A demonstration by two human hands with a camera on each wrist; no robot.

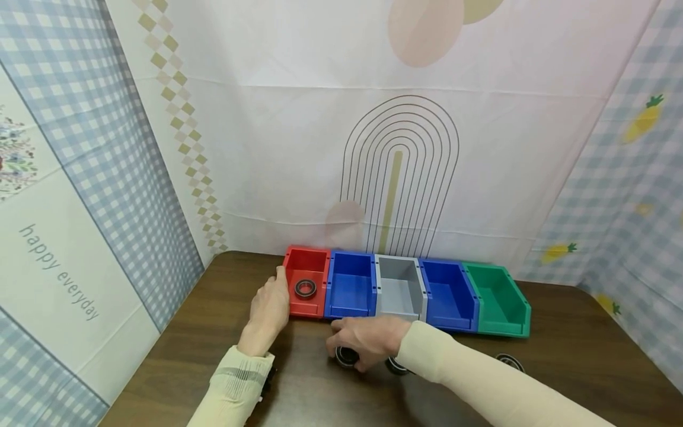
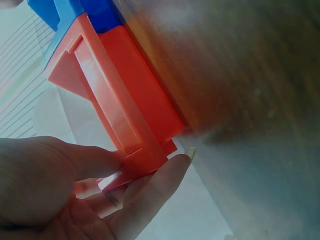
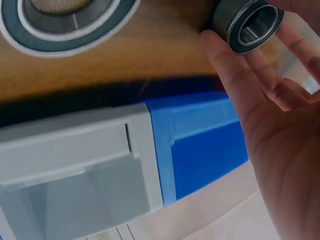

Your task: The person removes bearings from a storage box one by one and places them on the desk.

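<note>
My left hand (image 1: 268,305) grips the left wall of the red bin (image 1: 306,310). In the left wrist view, the thumb lies on one side of the red bin's corner (image 2: 142,162) and the fingers on the other. A ball bearing (image 1: 305,296) lies inside that bin. My right hand (image 1: 370,338) is over the table in front of the bins and holds another bearing (image 1: 347,357) between thumb and fingers. In the right wrist view, the held bearing (image 3: 231,22) is tilted on edge, its bore visible. Partly under the right wrist lies one more bearing (image 1: 396,367).
Right of the red bin stand a blue bin (image 1: 349,310), a grey bin (image 1: 400,314), a second blue bin (image 1: 453,322) and a green bin (image 1: 503,328), side by side. A bearing (image 1: 510,360) lies behind the right forearm. Patterned cloth (image 1: 277,148) hangs behind the table (image 1: 176,362).
</note>
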